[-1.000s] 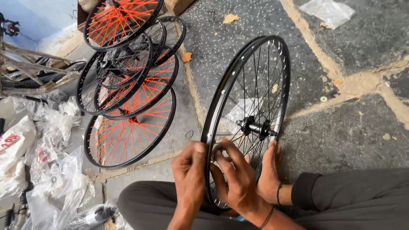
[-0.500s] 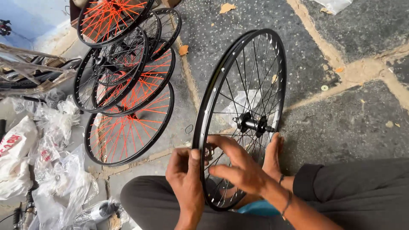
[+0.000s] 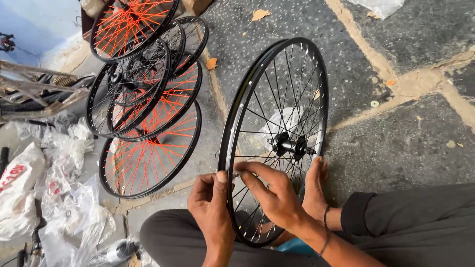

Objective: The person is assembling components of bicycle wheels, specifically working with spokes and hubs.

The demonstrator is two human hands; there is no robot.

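Observation:
A black bicycle wheel [image 3: 246,104] with black spokes and a black hub [image 3: 288,145] stands upright between my legs, braced by my bare foot [image 3: 313,190]. My left hand [image 3: 212,205] pinches the near side of the rim from outside. My right hand [image 3: 273,195] reaches among the spokes just inside the rim, fingertips meeting my left thumb at a spoke end. Whether a small tool sits in the fingers I cannot tell.
Several black wheels, some with orange spokes [image 3: 148,153], lie stacked on the floor to the left. Crumpled plastic bags [image 3: 59,198] lie at lower left, a wooden frame [image 3: 34,96] at far left. The floor is grey stone slabs [image 3: 396,138].
The wheel has turned slightly and stands more centred. My right hand slid up along the rim towards my left hand, fingers now flat across the spokes.

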